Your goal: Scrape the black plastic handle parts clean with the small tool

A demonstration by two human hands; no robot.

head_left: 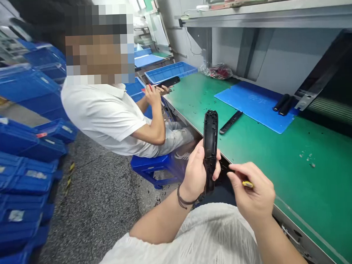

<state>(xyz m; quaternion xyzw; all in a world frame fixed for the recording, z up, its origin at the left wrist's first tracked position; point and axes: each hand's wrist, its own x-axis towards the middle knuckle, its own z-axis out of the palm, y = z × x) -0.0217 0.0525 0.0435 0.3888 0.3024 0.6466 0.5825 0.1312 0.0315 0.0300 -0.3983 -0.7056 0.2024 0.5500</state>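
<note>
My left hand (196, 171) is wrapped round a long black plastic housing (211, 136). The housing stands nearly upright, with its hollow, ribbed inside facing me. To its right, a short distance away, my right hand (253, 189) is closed in a pinch round a slim tool with a yellow handle (248, 184). Fingers hide most of that tool, and I cannot make out its tip. Just beyond the housing, a narrow black plastic part (231, 122) lies on the green bench top (318, 161), its end close to a blue mat (257, 102).
Two black parts (284, 104) lie on the mat. At left, a co-worker (106, 115) on a blue stool (151, 165) holds a black part and something red. Blue crates (18, 164) are stacked along the far left. A shelf (270, 9) overhangs the bench.
</note>
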